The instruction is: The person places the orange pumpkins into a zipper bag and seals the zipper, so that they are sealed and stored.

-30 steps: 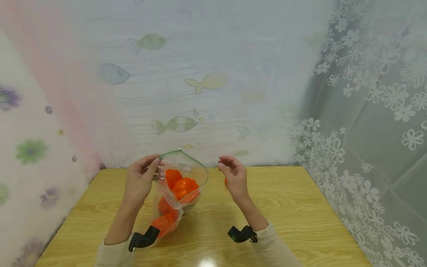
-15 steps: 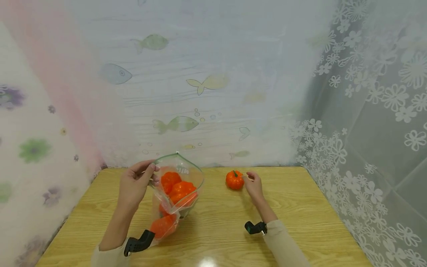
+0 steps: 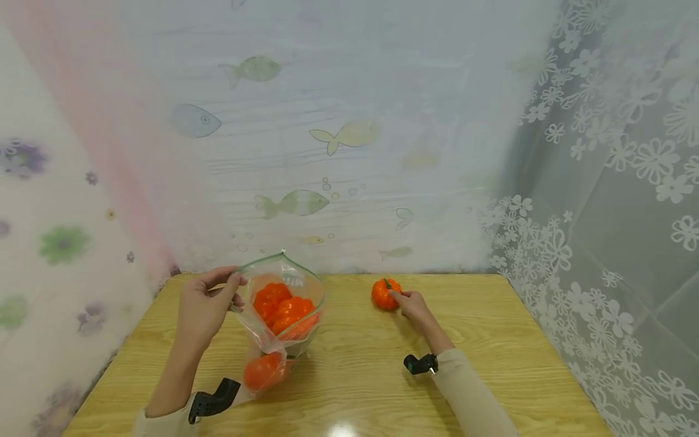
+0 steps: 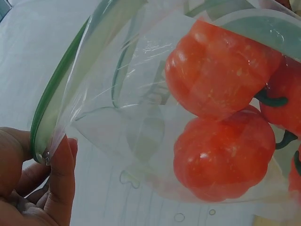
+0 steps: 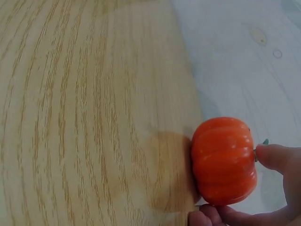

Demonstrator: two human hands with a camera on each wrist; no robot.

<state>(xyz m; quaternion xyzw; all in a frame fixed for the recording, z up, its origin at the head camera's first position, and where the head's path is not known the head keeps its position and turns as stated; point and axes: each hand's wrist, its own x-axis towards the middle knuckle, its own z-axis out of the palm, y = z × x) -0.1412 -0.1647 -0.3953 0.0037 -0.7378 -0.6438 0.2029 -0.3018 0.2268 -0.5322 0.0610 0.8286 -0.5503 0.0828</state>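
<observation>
My left hand [image 3: 199,312] pinches the edge of a clear zip bag [image 3: 308,280] by one end of its green zip strip [image 4: 54,87]. The mouth of the bag gapes wide. Several shiny orange mini pumpkins [image 3: 292,312] lie inside, some with green stems showing in the left wrist view. To the right of the bag, one more mini pumpkin [image 3: 383,292] sits near the table's far edge. My right hand [image 3: 417,311] grips it, the thumb [image 5: 273,156] at the green stem and the other fingers [image 5: 225,214] low at its side.
The wood-grain table [image 3: 349,376] meets a pale curtain [image 3: 355,182] printed with fish at its far edge. A grey curtain with white flowers [image 3: 551,243] hangs on the right. Each wrist wears a black camera mount [image 3: 215,400].
My right hand has gone right, uncovering the lone mini pumpkin, and now takes hold of it from the right. My left hand has drawn the bag's edge leftward and a little down.
</observation>
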